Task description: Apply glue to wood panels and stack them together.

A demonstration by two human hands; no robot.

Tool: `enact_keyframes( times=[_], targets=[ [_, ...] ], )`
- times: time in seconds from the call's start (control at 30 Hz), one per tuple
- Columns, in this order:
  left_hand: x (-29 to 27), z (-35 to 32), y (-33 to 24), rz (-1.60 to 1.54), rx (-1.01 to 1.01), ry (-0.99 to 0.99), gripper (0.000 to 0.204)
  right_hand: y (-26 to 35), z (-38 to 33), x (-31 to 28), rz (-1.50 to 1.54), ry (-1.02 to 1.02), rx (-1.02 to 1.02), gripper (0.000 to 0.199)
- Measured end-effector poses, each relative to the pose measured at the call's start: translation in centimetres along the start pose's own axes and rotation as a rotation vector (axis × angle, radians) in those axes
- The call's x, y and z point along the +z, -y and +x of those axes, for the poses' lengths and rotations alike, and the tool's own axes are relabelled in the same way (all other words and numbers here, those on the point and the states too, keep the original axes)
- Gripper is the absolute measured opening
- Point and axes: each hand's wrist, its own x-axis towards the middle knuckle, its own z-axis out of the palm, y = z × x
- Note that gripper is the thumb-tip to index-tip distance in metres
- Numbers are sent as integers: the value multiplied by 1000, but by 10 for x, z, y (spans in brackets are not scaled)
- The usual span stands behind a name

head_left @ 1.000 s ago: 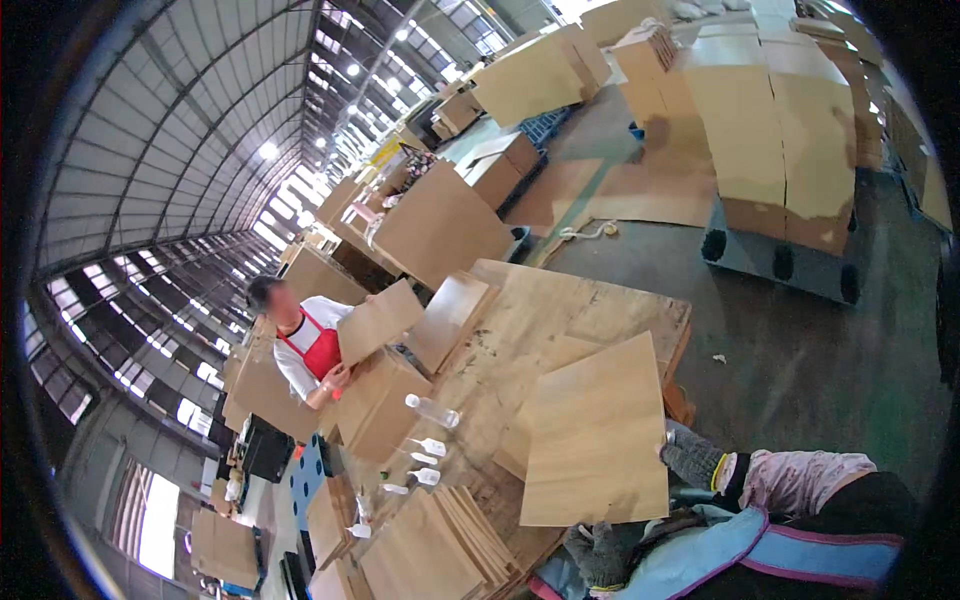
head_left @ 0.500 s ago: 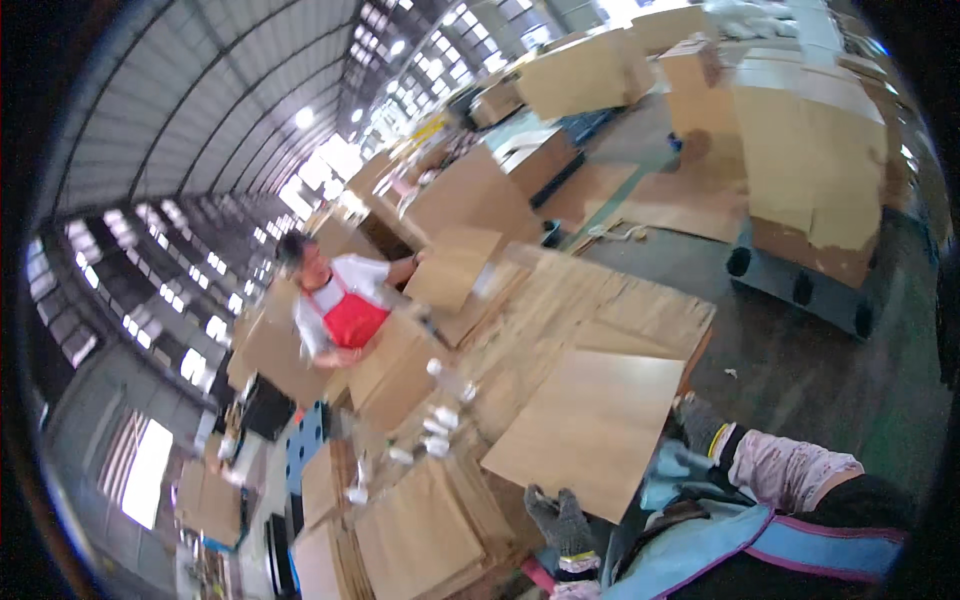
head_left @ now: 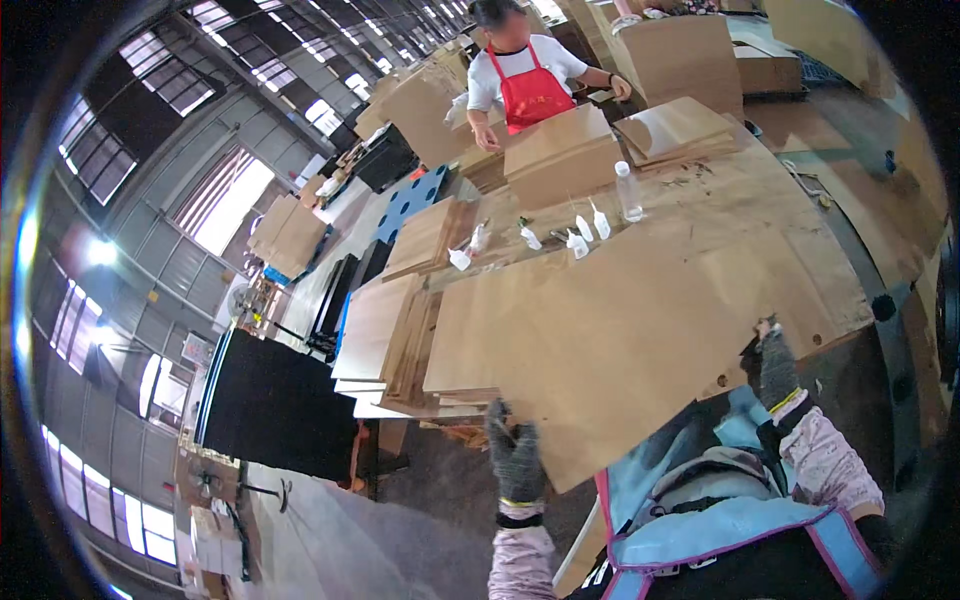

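Note:
A large thin brown board [head_left: 630,350] lies in front of me, over the near part of the wooden table, its near left corner reaching past the table edge. My left hand [head_left: 515,458], in a grey knitted glove, grips its left edge near that corner. On the right, my right hand [head_left: 775,365], also gloved, closes on the board's right edge; part of the fingers is hidden. Small holes show along the near right side. Beyond the board stand several small white squeeze bottles [head_left: 578,243] and a clear plastic bottle [head_left: 628,192].
Stacked panels [head_left: 375,325] sit at the table's left side, and more boards [head_left: 675,130] lie at its far end. Across the table [head_left: 690,190] stands a person in a red apron [head_left: 537,98]. A black-covered stack [head_left: 285,405] is at the left.
My view has swung left, so the co-worker and bottles now appear further right. The board stays between my two hands; my hands are now further apart.

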Motion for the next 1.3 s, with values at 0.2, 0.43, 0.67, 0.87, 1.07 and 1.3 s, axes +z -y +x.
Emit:
enact_keyframes(
  times=[0.2, 0.43, 0.67, 0.87, 1.07, 1.3],
  targets=[
    [-104, 68, 52, 238, -213, -14, 41, -25, -23, 97, -537, 121, -561, 29],
    [-104, 91, 9, 563, -314, -240, 38, -17, -55, 154, -676, 582, -413, 34],
    [-37, 47, 99, 427, 124, 59, 25, -81, -8, 190, -639, 665, -1005, 20],
    [-5, 61, 81, 970, 174, -41, 33, -54, -22, 191, -801, 656, -540, 23],
    [-35, 86, 116, 1073, 488, -13, 44, -45, -41, 112, -804, 764, -330, 35],
    [34, 19, 49, 571, 181, -179, 39, -57, -65, -42, -651, 312, -246, 25]
  ],
)
